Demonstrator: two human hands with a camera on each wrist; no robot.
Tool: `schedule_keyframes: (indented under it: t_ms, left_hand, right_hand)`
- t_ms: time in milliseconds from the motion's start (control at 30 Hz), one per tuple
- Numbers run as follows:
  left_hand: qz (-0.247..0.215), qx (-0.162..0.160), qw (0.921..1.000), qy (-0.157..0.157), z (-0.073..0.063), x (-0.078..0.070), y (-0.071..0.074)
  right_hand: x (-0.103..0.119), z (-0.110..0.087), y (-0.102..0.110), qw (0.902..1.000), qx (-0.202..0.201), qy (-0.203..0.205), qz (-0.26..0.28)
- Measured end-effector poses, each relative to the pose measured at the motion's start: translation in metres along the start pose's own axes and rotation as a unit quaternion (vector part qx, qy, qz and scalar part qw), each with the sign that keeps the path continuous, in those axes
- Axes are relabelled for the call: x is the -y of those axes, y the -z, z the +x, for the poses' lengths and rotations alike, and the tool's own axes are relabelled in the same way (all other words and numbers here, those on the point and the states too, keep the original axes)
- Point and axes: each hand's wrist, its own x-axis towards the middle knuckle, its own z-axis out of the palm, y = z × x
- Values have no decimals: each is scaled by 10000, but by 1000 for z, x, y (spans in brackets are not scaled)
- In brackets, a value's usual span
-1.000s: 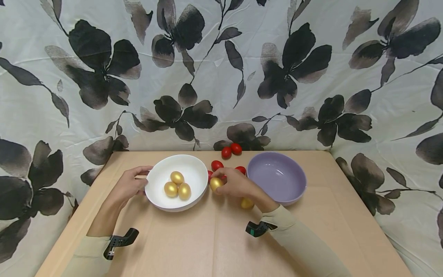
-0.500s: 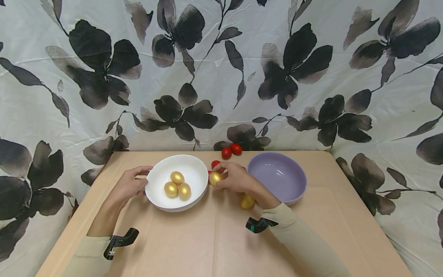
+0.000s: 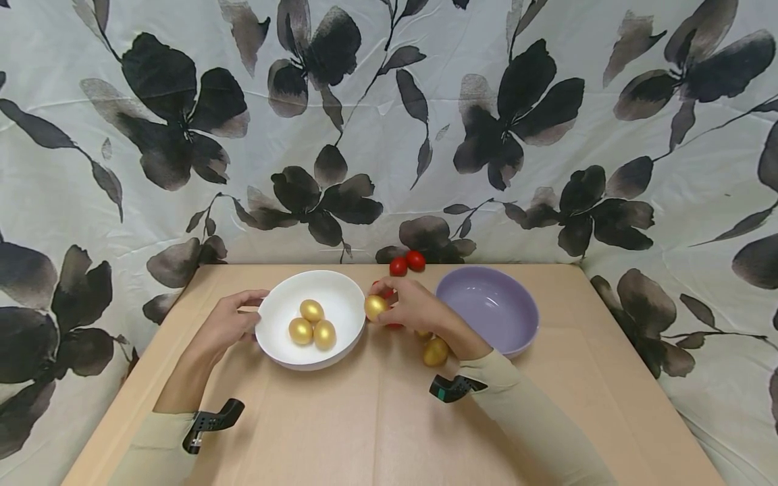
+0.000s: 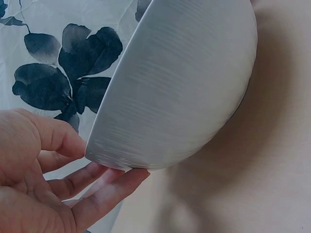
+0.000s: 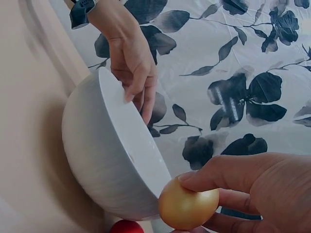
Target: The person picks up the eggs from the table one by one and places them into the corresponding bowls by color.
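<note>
Three golden eggs (image 3: 313, 322) lie inside a white bowl (image 3: 279, 347) on the table. My left hand (image 3: 229, 324) is at the bowl's left side, its fingertips touching the outer wall near the rim, as the left wrist view (image 4: 43, 179) confirms. Between thumb and fingers, my right hand (image 3: 416, 310) pinches another golden egg (image 5: 188, 203). That egg is just beside the bowl's right rim, outside it. Below the right hand, a golden egg (image 3: 435, 352) rests on the table, with another partly hidden by the wrist.
A purple bowl (image 3: 486, 310) stands to the right, partly behind my right forearm. Small red egg-shaped things (image 3: 416, 261) lie at the table's back edge; more are partly covered by the right hand. A floral cloth (image 3: 389, 135) hangs behind the wooden table (image 3: 377, 432).
My right hand has shifted slightly left and up with the golden egg, closer to the white bowl's rim. The left hand and the white bowl have stayed put.
</note>
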Motion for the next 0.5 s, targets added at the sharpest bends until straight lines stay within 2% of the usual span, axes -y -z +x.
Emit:
schedule_keyframes:
  t_ms: [200,500]
  left_hand:
    - [-24,-4,10000,-11,-1,-1,0]
    - [-1,-14,10000,-12,-2,-1,0]
  right_hand:
    - [3,3,1,9997,58,251,-41]
    - [10,9,2,9995,158,272,1]
